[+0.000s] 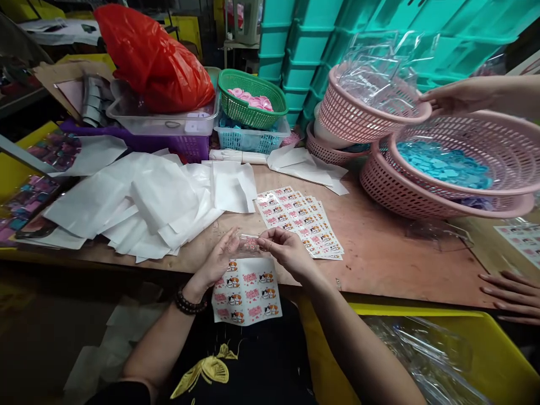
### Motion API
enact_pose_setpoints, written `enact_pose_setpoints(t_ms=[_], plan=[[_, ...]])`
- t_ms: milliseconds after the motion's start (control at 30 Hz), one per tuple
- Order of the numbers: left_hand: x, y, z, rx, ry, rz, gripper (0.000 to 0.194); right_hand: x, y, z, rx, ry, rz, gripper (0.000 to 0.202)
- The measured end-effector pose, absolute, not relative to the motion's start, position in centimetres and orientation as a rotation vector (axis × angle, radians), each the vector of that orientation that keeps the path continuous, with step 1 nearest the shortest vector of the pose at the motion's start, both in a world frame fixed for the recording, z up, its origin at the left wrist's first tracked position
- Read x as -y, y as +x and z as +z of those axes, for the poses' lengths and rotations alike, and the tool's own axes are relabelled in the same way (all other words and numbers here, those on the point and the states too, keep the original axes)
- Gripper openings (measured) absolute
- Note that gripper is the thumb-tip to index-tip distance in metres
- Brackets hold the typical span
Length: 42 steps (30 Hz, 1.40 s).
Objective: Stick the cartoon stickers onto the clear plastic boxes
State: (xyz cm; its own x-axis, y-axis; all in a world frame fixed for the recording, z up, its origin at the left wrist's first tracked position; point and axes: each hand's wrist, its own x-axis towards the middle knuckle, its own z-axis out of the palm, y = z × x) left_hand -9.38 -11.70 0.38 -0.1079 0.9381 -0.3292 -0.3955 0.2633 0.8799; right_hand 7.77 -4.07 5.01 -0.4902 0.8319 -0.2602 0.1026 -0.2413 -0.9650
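Note:
My left hand (220, 260), with a dark bead bracelet at its wrist, grips the left end of a small clear plastic piece (248, 245) that shows pink print. At the right end of this piece, the fingers of my right hand (284, 251) are pinched together. A creased sticker sheet (250, 293) with cartoon cats, dogs and pink lettering hangs just below, its upper left corner at my left hand. Whether the left fingers also grip the sheet is hard to see. Beyond my right hand, a fanned stack of similar sticker sheets (301, 220) lies on the wooden table (379, 253).
White backing papers (164, 194) are piled at left. Behind stand a red bag (156, 62), a green basket (253, 115) and teal crates (307, 39). At right, another person's hand (455, 97) touches a pink basket (363, 115); another hand (514, 295) rests below. A yellow bin (485, 337) holds clear plastic parts.

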Motion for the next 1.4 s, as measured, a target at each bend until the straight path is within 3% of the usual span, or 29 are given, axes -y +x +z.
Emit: enact_pose_setpoints(t_ms=[433,1000,1233,1333,1400], plan=[[11.7,-9.7,-0.3,-1.119,0.588,1.256,0.070,3.9,7.6,5.5,1.581,-1.192,1.765,0.028],[11.6,-9.8,-0.4,-1.144,0.637,1.288,0.069,3.9,7.2,5.8,1.641,-1.215,1.704,0.032],[11.6,-9.1,-0.3,-1.213,0.686,1.285,0.076,4.5,6.6,5.7,1.831,-1.277,1.476,0.021],[11.4,-8.8,-0.4,-1.250,0.660,1.314,0.076,5.4,7.1,5.5,1.996,-1.345,1.152,0.014],[11.4,-8.8,-0.4,-1.251,0.639,1.339,0.072,5.7,7.8,5.2,2.005,-1.406,0.858,0.029]])
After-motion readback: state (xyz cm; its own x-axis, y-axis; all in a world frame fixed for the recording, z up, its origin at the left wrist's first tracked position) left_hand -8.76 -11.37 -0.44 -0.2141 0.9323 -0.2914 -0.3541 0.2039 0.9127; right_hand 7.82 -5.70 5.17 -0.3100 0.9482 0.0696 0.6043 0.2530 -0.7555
